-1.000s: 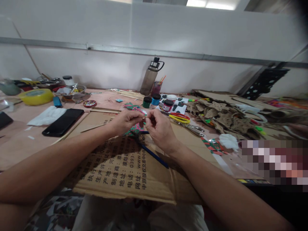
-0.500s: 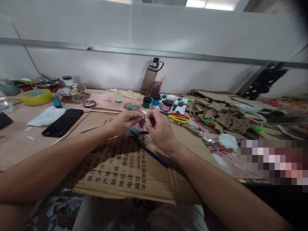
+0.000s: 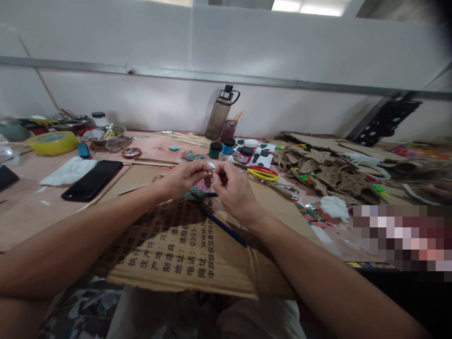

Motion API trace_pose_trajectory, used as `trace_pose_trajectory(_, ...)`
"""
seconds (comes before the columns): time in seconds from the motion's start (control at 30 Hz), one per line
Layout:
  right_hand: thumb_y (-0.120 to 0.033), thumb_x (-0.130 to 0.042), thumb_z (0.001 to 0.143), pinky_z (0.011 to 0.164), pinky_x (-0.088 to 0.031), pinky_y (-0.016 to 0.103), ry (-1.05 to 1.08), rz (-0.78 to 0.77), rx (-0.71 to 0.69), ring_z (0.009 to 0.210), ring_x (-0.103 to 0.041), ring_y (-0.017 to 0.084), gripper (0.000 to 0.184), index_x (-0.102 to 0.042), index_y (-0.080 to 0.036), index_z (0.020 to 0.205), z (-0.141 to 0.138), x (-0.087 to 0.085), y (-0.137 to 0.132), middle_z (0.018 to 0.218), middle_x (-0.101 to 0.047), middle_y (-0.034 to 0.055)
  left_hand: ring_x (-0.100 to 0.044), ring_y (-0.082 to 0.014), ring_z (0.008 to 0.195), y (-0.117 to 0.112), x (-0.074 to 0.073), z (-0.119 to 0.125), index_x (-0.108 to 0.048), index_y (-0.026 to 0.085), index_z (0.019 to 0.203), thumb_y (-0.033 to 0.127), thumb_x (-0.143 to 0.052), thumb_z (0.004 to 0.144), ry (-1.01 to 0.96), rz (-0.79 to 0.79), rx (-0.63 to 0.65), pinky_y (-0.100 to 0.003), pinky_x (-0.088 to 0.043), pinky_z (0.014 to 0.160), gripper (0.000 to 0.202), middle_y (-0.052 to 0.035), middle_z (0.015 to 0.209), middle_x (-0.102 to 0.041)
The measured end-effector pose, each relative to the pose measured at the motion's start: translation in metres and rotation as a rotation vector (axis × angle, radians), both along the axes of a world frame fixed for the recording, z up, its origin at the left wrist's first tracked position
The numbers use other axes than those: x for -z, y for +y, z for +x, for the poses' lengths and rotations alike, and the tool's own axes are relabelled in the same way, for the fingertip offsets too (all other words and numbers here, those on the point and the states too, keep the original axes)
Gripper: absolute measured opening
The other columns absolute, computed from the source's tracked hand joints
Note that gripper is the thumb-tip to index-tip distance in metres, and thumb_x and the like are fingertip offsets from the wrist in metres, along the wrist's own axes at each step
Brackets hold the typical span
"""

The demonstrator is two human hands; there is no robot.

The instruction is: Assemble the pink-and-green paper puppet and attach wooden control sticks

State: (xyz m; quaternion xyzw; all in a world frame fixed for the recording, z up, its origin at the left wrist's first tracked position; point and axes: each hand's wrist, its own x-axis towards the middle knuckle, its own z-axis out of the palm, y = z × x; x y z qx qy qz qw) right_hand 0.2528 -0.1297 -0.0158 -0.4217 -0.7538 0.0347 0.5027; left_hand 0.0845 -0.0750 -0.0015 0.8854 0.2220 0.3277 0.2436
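Note:
My left hand (image 3: 183, 179) and my right hand (image 3: 235, 190) meet fingertip to fingertip above a printed cardboard sheet (image 3: 176, 249). Both are pinched on a tiny item between them, too small to name. Right under the hands lies a red and green painted piece (image 3: 197, 189). A blue brush (image 3: 222, 225) lies on the cardboard, running from under my right hand toward me.
A black phone (image 3: 92, 179) and white cloth (image 3: 67, 170) lie at left, with a yellow tape roll (image 3: 52, 142) behind. Paint jars (image 3: 229, 148), a water bottle (image 3: 219, 113), yellow and red scissors (image 3: 264, 173) and piled cardboard cut-outs (image 3: 328, 172) fill the back right.

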Motion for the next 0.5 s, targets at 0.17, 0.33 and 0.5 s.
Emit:
trace_pose_trajectory(0.17, -0.012, -0.046, 0.08, 0.058, -0.035, 0.026, 0.009, -0.003, 0.007, 0.061, -0.044, 0.012, 0.011, -0.043, -0.022, 0.077, 0.0007, -0.0005, -0.0007, 0.07, -0.051, -0.0016, -0.057, -0.0123, 0.076, 0.0008, 0.001, -0.0004, -0.061, 0.015, 0.088, 0.023, -0.046, 0.091, -0.021, 0.007, 0.013, -0.026, -0.047, 0.075, 0.017, -0.0019, 0.081, -0.064)
trace_pose_trajectory(0.33, -0.012, -0.047, 0.08, 0.058, -0.035, 0.026, 0.003, 0.012, 0.002, 0.062, -0.045, 0.012, 0.011, -0.042, -0.022, 0.077, 0.0002, -0.0006, -0.0012, 0.07, -0.051, -0.0021, -0.057, -0.0121, 0.075, 0.0017, 0.0016, -0.0002, -0.061, 0.015, 0.088, 0.022, -0.046, 0.091, -0.017, 0.003, 0.013, -0.025, -0.047, 0.074, 0.016, -0.0017, 0.08, -0.064)
trace_pose_trajectory(0.5, -0.012, -0.045, 0.079, 0.058, -0.035, 0.026, 0.0, 0.003, 0.003, 0.062, -0.044, 0.012, 0.011, -0.042, -0.022, 0.077, -0.0006, -0.0004, -0.0016, 0.07, -0.049, -0.002, -0.057, -0.012, 0.075, 0.0014, 0.0014, -0.0002, -0.062, 0.015, 0.089, 0.022, -0.048, 0.091, -0.021, 0.002, 0.012, -0.025, -0.047, 0.074, 0.015, -0.0013, 0.08, -0.064)
